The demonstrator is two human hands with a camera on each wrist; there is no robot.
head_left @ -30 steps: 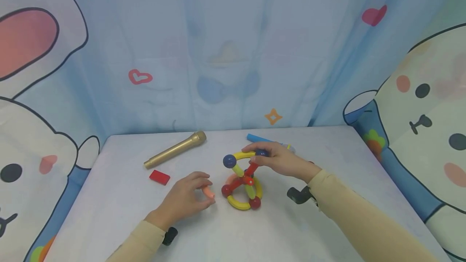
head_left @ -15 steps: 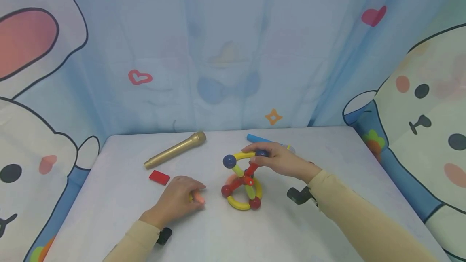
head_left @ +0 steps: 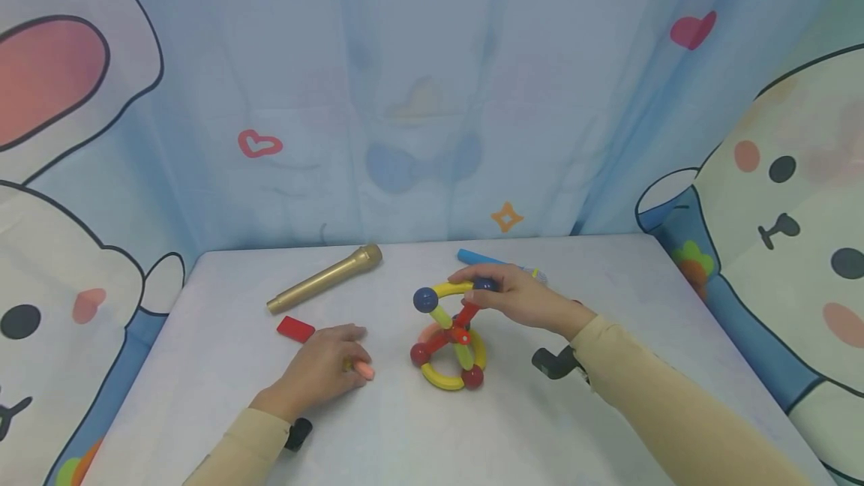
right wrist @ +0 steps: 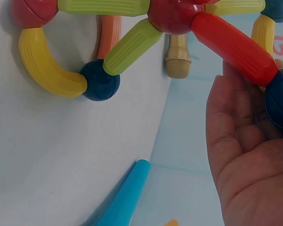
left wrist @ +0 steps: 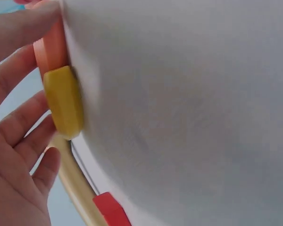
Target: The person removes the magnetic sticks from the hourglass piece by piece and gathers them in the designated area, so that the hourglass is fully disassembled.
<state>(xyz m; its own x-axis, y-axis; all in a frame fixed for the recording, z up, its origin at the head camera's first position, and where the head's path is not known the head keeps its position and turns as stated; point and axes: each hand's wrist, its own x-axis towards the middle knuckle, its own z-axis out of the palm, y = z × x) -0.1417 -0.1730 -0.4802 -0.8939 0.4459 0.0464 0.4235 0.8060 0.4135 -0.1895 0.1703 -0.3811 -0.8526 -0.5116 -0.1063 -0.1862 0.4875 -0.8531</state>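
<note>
A structure of magnetic rods and balls stands on the table, with yellow curved rods (head_left: 442,379), a red rod (right wrist: 236,49), green rods and red and dark blue balls. My right hand (head_left: 516,295) grips its upper right dark blue ball (right wrist: 280,99) from above. To the left of it, my left hand (head_left: 322,366) pinches an orange curved rod (left wrist: 52,52) low over the tabletop, thumb on one side and fingers on the other. A short yellow rod (left wrist: 64,103) meets the orange one's end beside the fingers; whether they are joined, I cannot tell.
A gold toy microphone (head_left: 324,278) lies at the table's back left, with a red block (head_left: 295,328) in front of it. Behind my right hand lies a blue stick-shaped thing (head_left: 482,256), partly covered. A printed curtain (head_left: 418,96) hangs along the table's back edge.
My left hand has drawn back to the left, away from the structure, and lowered with the orange rod. The right hand and the structure have stayed in place.
</note>
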